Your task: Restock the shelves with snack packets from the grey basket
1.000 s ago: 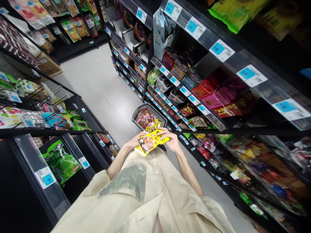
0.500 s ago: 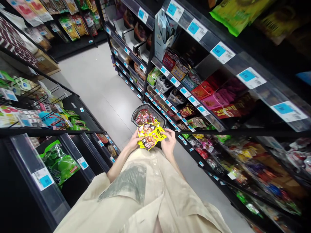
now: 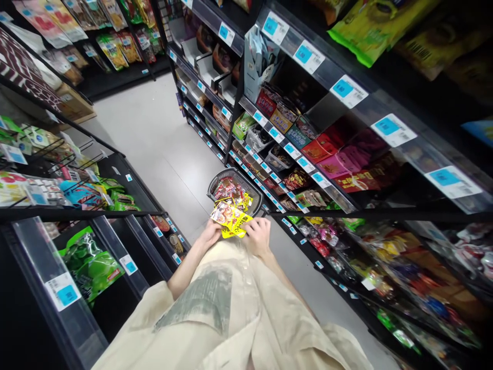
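Yellow snack packets [image 3: 232, 218] with food pictures are held in front of my body, overlapping one another. My left hand [image 3: 210, 234] grips them at their left edge. At their right edge, my right hand [image 3: 259, 235] pinches the packets with fingers bent. Just beyond the packets, a dark grey shopping basket [image 3: 252, 187] stands on the floor. Red snack packets [image 3: 228, 188] lie inside it, with some small yellow packets [image 3: 245, 202] near its front. The near side of the basket is partly hidden by the held packets and my hands.
Shelves with price labels [image 3: 307, 55] and boxed snacks [image 3: 298, 132] line the right side. To the left is a rack of bagged goods [image 3: 82, 194], with a green bag [image 3: 92, 264] close by. Grey floor [image 3: 165, 139] runs between them.
Both hands have brought the yellow packets slightly left. The packets overlap more closely and their angle has changed. More of the basket's inside shows now.
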Action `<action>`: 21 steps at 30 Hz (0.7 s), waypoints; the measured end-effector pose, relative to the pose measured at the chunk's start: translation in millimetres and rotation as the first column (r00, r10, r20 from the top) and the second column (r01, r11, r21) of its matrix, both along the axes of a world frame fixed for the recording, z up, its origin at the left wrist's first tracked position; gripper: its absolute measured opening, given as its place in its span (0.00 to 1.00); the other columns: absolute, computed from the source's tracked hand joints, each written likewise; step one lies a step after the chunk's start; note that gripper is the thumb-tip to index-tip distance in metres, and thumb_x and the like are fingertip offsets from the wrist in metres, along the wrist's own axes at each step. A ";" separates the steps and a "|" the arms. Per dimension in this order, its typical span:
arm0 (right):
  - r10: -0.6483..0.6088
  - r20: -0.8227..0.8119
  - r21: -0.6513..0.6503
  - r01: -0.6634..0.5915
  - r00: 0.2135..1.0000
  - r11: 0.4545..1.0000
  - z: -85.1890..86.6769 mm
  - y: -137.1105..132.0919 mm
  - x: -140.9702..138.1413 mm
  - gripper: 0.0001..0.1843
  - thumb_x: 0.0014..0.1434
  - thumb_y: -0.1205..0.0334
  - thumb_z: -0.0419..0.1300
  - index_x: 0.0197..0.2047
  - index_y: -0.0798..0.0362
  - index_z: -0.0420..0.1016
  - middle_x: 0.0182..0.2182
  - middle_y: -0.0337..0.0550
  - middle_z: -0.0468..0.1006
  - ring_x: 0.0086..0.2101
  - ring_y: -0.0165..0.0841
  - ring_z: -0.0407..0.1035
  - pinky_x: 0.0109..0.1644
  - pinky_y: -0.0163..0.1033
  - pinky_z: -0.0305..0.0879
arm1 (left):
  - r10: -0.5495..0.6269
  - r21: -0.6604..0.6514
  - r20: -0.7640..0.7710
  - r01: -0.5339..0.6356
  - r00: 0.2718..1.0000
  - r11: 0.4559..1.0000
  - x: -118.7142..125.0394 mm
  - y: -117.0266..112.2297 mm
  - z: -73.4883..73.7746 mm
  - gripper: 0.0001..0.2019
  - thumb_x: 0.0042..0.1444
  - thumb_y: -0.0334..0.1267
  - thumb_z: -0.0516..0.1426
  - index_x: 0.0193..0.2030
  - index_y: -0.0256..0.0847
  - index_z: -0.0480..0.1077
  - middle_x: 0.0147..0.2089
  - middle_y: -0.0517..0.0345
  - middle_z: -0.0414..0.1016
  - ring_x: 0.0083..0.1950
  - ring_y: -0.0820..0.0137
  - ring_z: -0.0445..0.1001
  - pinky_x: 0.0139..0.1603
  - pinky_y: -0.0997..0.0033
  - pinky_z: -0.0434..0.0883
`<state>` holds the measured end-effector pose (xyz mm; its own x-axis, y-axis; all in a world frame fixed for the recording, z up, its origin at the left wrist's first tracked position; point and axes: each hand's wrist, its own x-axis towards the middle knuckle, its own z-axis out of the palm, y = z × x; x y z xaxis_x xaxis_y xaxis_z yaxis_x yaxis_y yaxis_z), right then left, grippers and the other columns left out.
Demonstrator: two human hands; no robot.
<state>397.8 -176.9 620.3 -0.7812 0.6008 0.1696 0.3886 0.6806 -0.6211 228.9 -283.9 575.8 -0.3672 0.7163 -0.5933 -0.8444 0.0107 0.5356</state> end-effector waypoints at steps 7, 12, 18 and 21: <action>0.085 0.158 0.231 -0.121 0.984 0.965 -5.7 -22.7 -10.0 0.10 0.58 0.75 0.62 0.33 0.48 0.76 0.33 0.46 0.74 0.39 0.43 0.61 0.46 0.49 0.52 | 0.079 -0.020 0.049 -0.078 0.996 0.997 -6.8 2.0 19.9 0.25 0.37 0.33 0.60 0.48 0.42 0.73 0.48 0.54 0.83 0.53 0.53 0.81 0.58 0.49 0.78; 0.243 0.206 0.142 -0.275 0.948 0.951 6.9 -25.7 -22.3 0.09 0.60 0.74 0.63 0.40 0.50 0.79 0.39 0.48 0.79 0.43 0.44 0.65 0.48 0.49 0.57 | 0.004 -0.106 -0.115 -0.017 0.993 0.994 1.1 15.3 29.1 0.24 0.46 0.50 0.68 0.47 0.42 0.70 0.45 0.53 0.82 0.50 0.56 0.81 0.54 0.55 0.76; 0.347 -0.161 -0.326 -0.382 0.924 0.865 30.8 -15.0 -23.2 0.16 0.63 0.60 0.68 0.54 0.45 0.79 0.55 0.46 0.80 0.56 0.44 0.71 0.61 0.51 0.66 | -0.017 -0.199 -0.451 -0.082 0.892 0.977 0.5 18.2 30.2 0.36 0.45 0.49 0.74 0.57 0.45 0.66 0.52 0.54 0.80 0.51 0.63 0.80 0.56 0.63 0.73; -0.153 -0.319 -0.557 -0.055 0.935 0.829 24.6 -6.2 -17.8 0.22 0.65 0.52 0.67 0.60 0.43 0.74 0.57 0.49 0.79 0.56 0.43 0.74 0.60 0.49 0.72 | -0.076 -0.205 -0.484 -0.028 0.872 0.978 -3.4 11.8 31.9 0.34 0.46 0.50 0.74 0.56 0.44 0.67 0.52 0.52 0.80 0.50 0.61 0.80 0.55 0.61 0.74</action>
<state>380.0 -183.1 644.9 -0.7044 0.7084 0.0445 0.1094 0.1704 -0.9793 225.5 -272.2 607.7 -0.6308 0.6145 -0.4737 -0.4741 0.1781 0.8623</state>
